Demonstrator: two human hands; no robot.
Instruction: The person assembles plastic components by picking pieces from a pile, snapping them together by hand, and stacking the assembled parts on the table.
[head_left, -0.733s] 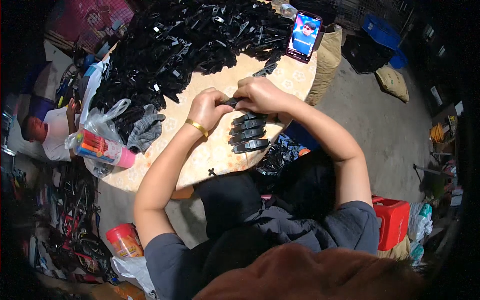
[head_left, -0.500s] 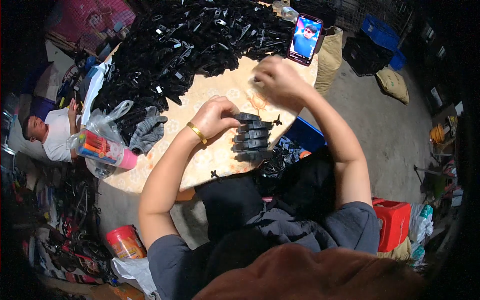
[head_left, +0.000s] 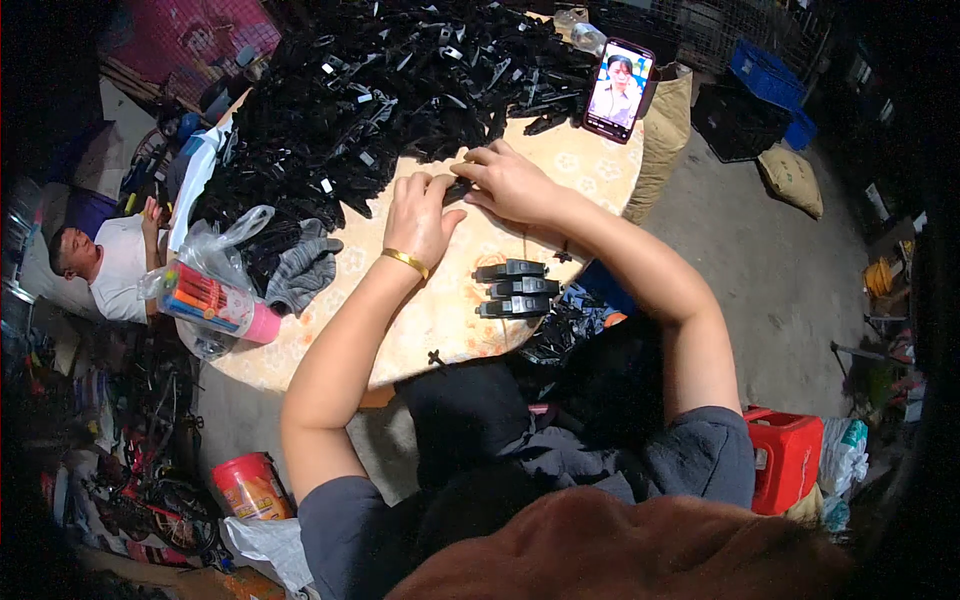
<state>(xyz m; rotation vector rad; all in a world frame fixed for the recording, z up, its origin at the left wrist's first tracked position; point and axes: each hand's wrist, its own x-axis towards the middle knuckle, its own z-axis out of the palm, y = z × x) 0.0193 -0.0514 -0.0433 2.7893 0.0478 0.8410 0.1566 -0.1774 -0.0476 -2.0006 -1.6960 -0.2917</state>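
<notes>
My left hand [head_left: 418, 218], with a gold bangle at its wrist, is beside the near edge of a heap of black plastic parts [head_left: 330, 110]. My right hand [head_left: 508, 185] meets it there, fingers bent. Between the two hands is a dark plastic part [head_left: 459, 190], mostly covered by the fingers; both hands appear closed on it. Closer to me, a short row of three black plastic clips [head_left: 516, 287] lies on the patterned tablecloth [head_left: 400, 340], touched by neither hand.
A phone [head_left: 617, 92] playing a video stands at the table's far right. Left are a grey knitted glove [head_left: 302, 268] and a pink-based cup of pens [head_left: 222, 305]. Small black cross-shaped pieces [head_left: 434, 357] lie near the edge. A person [head_left: 118, 265] shows beyond the table's left.
Both hands have moved left and away from me, meeting at the heap's edge. The row of clips by my left hand has become shorter. The phone's picture has changed.
</notes>
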